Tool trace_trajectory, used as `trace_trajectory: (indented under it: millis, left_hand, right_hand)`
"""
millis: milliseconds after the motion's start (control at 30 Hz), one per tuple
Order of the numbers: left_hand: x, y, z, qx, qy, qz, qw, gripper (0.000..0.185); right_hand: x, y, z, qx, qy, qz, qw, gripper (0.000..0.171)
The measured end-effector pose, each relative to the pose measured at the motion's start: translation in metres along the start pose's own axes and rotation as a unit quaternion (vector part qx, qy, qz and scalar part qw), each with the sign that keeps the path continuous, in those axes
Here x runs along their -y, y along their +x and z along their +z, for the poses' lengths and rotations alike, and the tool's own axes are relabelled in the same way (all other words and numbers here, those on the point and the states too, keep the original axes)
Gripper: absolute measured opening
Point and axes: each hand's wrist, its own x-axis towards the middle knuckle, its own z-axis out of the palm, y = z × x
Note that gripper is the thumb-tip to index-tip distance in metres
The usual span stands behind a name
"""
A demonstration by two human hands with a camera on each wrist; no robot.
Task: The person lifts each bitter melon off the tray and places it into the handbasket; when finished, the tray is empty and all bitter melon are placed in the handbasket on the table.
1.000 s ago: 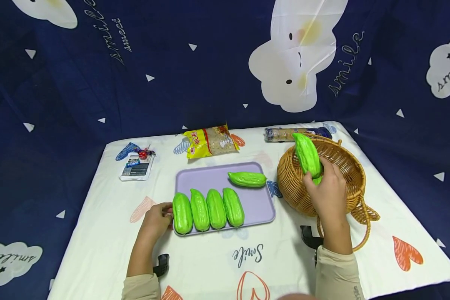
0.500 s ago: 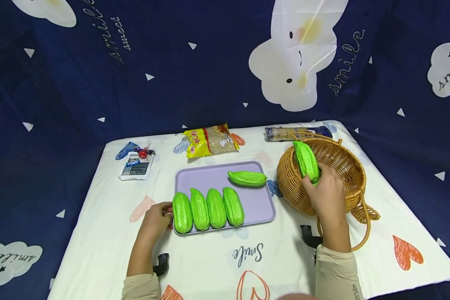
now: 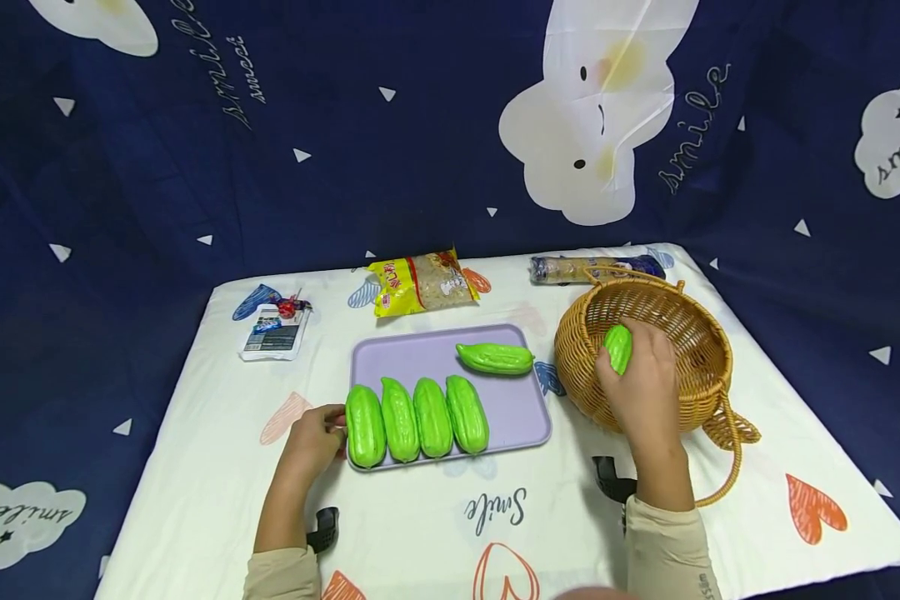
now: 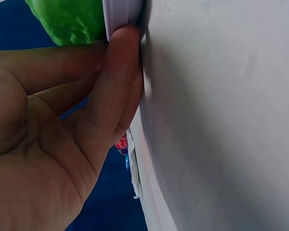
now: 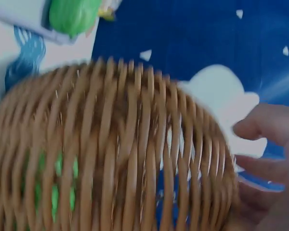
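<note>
My left hand lies at the left end of a lilac tray, its fingertips touching the rim in the left wrist view. On the tray, several green bitter gourds stand in a row, and another bitter gourd lies across the far right. My right hand is over the wicker basket, a bitter gourd showing between thumb and fingers. In the right wrist view, its spread fingers are at the rim, with nothing visible between them; green shows through the weave, away from them.
A yellow food packet lies behind the tray. A long clear-and-blue packet is behind the basket. At the far left sit a white packet and a red-wrapped lollipop. The basket's handle hangs down its right side.
The bitter gourd in my right hand was upright above the basket's rim; it has gone down inside, and the fingers have loosened. My left hand and the tray have not moved.
</note>
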Motion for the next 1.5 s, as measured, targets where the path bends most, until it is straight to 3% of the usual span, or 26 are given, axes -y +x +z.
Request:
trace_trajectory:
  millis: [100,233,367,467,567,767,900,1067,1500]
  left_hand:
    - [0.0,0.0,0.0,-0.001,-0.002,0.001,1.0,0.039]
    - [-0.001,0.0,-0.001,-0.002,-0.004,0.004,1.0,0.039]
    - [-0.001,0.0,-0.001,-0.003,-0.002,0.004,1.0,0.039]
    - [-0.002,0.0,0.0,-0.002,-0.002,0.001,1.0,0.039]
    - [-0.002,-0.001,0.001,-0.002,0.002,-0.001,1.0,0.039]
    - [-0.001,-0.002,0.001,-0.004,0.003,-0.002,1.0,0.039]
    - [-0.001,-0.001,0.001,-0.007,0.005,0.002,1.0,0.038]
    - [0.001,0.0,0.002,-0.004,0.013,-0.004,0.9999,0.039]
    - [-0.002,-0.002,0.0,-0.004,0.004,-0.006,1.0,0.039]
  right_hand:
    - [0.014,-0.007,0.01,0.012,0.038,-0.078,0.996,0.04]
    - [0.033,-0.021,0.028,0.123,0.022,-0.145,0.982,0.043]
    - [0.045,-0.039,0.053,0.243,-0.015,-0.167,0.956,0.053]
    - [0.05,-0.052,0.07,0.295,-0.015,-0.17,0.94,0.057]
    - [0.054,-0.06,0.08,0.326,-0.011,-0.165,0.931,0.057]
    - [0.055,-0.068,0.089,0.353,-0.028,-0.156,0.922,0.056]
    - [0.056,-0.068,0.091,0.36,-0.013,-0.152,0.92,0.06]
    - [0.057,-0.071,0.091,0.377,0.009,-0.116,0.919,0.062]
    - [0.059,-0.064,0.075,0.342,0.015,-0.111,0.933,0.054]
